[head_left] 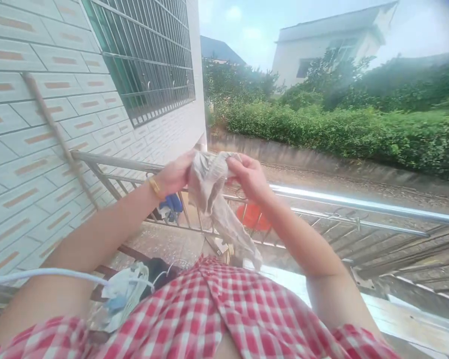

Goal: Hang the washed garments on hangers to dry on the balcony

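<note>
Two hands raised at chest height over a balcony, with one pale cloth (213, 194) strung between them. Behind and to the left, a tiled wall (41, 99) with a barred window (149, 60). Across the middle, a shiny metal railing (359, 203), running from lower right towards the wall and passing just behind the hands. Nearest the camera, a red checked shirt (239, 309).

Held in front of the railing and above the shirt, the cloth: thin, beige, half see-through, crumpled (perhaps a stocking or a sheer sock, hard to tell). Bunched top part stretched sideways between the two grips. From there a long loose tail hanging down and slanting to the person's right, its end close to the shirt collar. Long axis therefore mostly up-and-down, with only the gathered top lying left to right.

Left hand (175, 173) closed on the cloth's left edge, fingers hidden behind the fabric. Right hand (250, 175) pinching the right edge, thumb and fingertips on top of the bunch. Neither hand clearly nearer: both touching the cloth at about the same height, close together, with the bunch filling the gap.

Smallest, a gold bangle (156, 188) on the left wrist.
</note>
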`<state>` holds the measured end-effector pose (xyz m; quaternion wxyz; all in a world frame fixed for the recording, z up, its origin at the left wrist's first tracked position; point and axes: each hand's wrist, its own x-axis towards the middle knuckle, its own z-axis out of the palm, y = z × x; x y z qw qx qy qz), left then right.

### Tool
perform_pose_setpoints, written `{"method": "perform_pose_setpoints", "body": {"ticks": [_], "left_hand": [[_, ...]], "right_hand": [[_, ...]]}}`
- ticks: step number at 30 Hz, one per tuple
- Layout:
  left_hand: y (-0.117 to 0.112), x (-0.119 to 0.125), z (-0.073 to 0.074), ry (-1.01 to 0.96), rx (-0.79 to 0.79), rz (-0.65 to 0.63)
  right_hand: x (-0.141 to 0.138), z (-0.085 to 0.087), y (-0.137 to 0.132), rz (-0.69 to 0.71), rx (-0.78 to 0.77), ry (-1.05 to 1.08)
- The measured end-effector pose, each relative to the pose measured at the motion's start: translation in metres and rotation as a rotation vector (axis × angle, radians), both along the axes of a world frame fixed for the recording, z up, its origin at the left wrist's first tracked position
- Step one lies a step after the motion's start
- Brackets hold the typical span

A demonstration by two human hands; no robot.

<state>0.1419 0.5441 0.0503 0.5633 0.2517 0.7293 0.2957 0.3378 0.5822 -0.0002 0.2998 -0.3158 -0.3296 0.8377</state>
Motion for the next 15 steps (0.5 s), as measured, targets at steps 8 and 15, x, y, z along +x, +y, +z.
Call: {"method": "perform_pose_setpoints", "body": {"ticks": [8, 15], "left_hand": [[-0.008, 0.031, -0.063, -0.088, 0.251, -0.188], [-0.029, 0.015, -0.106, -0.399, -0.136, -0.091]], "right_hand": [[-0.017, 0.003, 0.048, -0.141, -0.004, -0.252], [0.014, -0.007, 0.074, -0.151, 0.075, -0.499]]}}
